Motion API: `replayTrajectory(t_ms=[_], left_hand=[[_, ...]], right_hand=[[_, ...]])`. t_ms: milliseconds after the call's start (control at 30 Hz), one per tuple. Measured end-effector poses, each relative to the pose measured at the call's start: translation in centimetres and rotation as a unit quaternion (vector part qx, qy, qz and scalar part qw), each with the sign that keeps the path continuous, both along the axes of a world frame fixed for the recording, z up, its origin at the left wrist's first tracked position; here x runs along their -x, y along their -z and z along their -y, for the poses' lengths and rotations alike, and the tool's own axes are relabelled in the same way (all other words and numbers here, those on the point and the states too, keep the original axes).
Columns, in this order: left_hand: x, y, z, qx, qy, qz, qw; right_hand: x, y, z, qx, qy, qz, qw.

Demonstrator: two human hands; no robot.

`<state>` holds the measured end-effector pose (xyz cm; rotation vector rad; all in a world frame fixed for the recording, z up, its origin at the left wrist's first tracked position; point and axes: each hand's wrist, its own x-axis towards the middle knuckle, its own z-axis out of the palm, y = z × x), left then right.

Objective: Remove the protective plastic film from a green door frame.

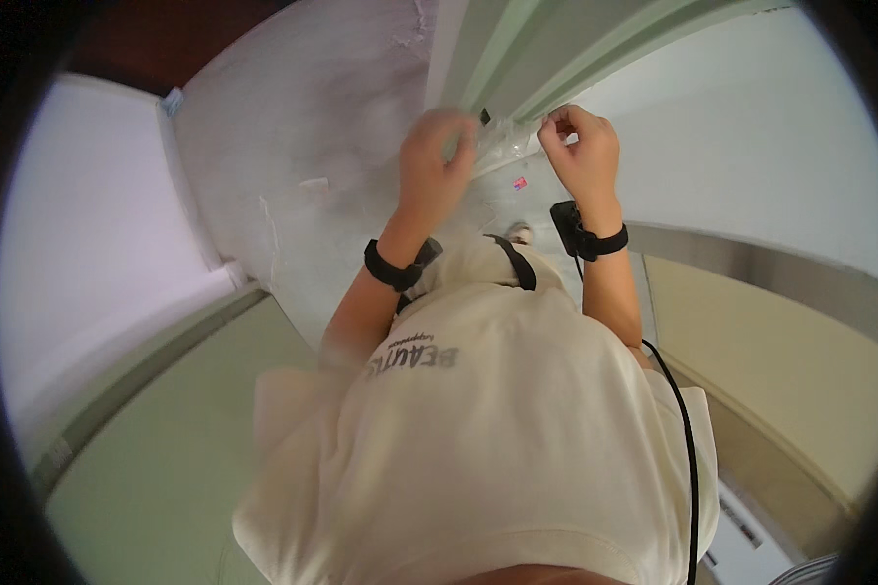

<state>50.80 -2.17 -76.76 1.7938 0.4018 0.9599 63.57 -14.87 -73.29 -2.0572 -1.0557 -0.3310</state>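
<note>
Crumpled clear plastic film (508, 139) hangs between my two hands, at the lower end of a ridged pale green frame (527, 51). My left hand (439, 157) is to the left of the film, blurred, its thumb and fingers curved into a ring; whether it holds the film's edge is unclear. On the film's right is my right hand (582, 146), thumb and forefinger closed together near the frame's edge. Anything thin between those fingertips is too small to tell. A small black piece (485, 116) shows beside the left fingertips. Each wrist wears a black strap.
Below lies a grey floor (358, 146) with a small red and blue scrap (520, 183) and a pale scrap (314, 185). A green panel (183, 439) stands at the lower left, cream panels (746, 329) at the right. A black cable (688, 439) runs down my right side.
</note>
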Motion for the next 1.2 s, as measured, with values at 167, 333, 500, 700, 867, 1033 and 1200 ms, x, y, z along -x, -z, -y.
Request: replayTrajectory(t_ms=[167,333,500,700,867,1033,1200], left_hand=[[2.2,-1.4,2.0,-0.051,-0.04,0.006,0.998],[3.9,-2.5,3.8,-0.053,-0.053,-0.01,0.997],[6.1,-3.3,4.5,-0.031,-0.084,-0.006,0.996],[8.0,-3.3,3.4,-0.053,-0.099,-0.001,0.994],[8.9,-3.2,3.3,-0.062,-0.104,-0.013,0.993],[9.7,-2.3,3.3,-0.062,-0.114,-0.009,0.992],[8.4,-1.6,3.7,-0.063,-0.115,0.01,0.991]], right_hand=[[2.6,-0.9,0.5,0.035,-0.028,0.084,0.995],[4.1,-1.8,-0.7,0.029,-0.042,0.091,0.995],[5.3,-2.6,-0.7,-0.009,-0.105,0.026,0.994],[7.0,-1.5,-3.5,-0.033,-0.11,0.06,0.992],[8.4,-1.7,-4.0,-0.005,-0.107,0.1,0.989],[8.9,-1.2,-4.4,0.012,-0.113,0.094,0.989],[8.2,0.5,-4.6,-0.036,-0.098,0.092,0.99]])
